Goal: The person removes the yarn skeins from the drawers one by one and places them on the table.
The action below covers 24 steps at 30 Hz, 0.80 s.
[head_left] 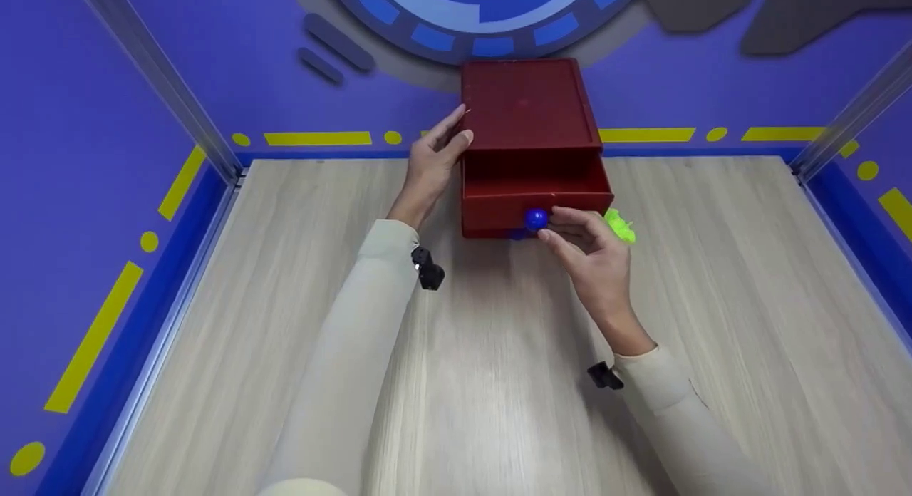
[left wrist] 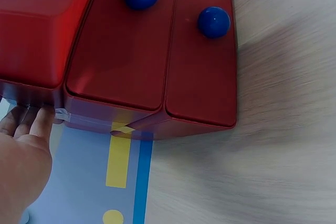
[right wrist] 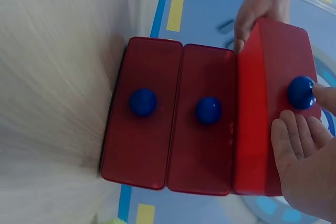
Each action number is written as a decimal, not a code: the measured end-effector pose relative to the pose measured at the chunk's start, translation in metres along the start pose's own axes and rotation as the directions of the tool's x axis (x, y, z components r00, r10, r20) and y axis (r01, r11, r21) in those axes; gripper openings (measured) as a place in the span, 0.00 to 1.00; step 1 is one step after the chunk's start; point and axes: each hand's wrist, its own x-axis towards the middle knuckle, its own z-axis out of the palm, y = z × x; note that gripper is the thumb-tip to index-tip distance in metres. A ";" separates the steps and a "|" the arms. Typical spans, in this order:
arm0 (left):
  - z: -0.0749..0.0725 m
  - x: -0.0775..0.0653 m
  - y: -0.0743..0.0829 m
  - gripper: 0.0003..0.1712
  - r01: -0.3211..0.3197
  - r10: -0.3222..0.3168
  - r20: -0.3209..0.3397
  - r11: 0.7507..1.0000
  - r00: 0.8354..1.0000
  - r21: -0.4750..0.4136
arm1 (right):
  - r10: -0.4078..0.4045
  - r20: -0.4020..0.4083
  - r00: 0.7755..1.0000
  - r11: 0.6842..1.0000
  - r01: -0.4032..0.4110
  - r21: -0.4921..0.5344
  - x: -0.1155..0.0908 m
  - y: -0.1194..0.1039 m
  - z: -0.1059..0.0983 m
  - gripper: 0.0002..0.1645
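Note:
A red three-drawer box stands against the back wall, its top drawer pulled out toward me. Each drawer front carries a round blue knob. My left hand steadies the box's left side, fingers extended along it. At the drawer front is my right hand, beside the top blue knob. Its thumb touches that knob, while the other fingers lie nearly straight against the red front. Below, the middle knob and bottom knob sit on drawers that are pushed in.
Bright green crumpled material lies at the box's right side, partly behind my right hand. The pale wood-grain table spreads in front. Blue panels with yellow marks wall in the back and both sides.

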 end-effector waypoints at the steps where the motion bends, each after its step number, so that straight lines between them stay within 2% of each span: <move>1: 0.000 0.000 0.000 0.29 -0.001 0.001 0.000 1.000 1.000 0.001 | 0.002 -0.001 1.000 1.000 -0.002 -0.015 0.000 0.000 0.001 0.20; 13: 0.000 -0.001 0.000 0.29 0.000 -0.001 0.012 1.000 1.000 0.020 | 0.005 -0.013 1.000 1.000 -0.005 -0.016 0.009 0.004 0.008 0.17; 24: 0.000 -0.002 0.000 0.29 0.022 -0.022 0.014 1.000 1.000 0.012 | 0.012 -0.016 1.000 0.996 -0.013 -0.087 0.026 0.011 0.012 0.16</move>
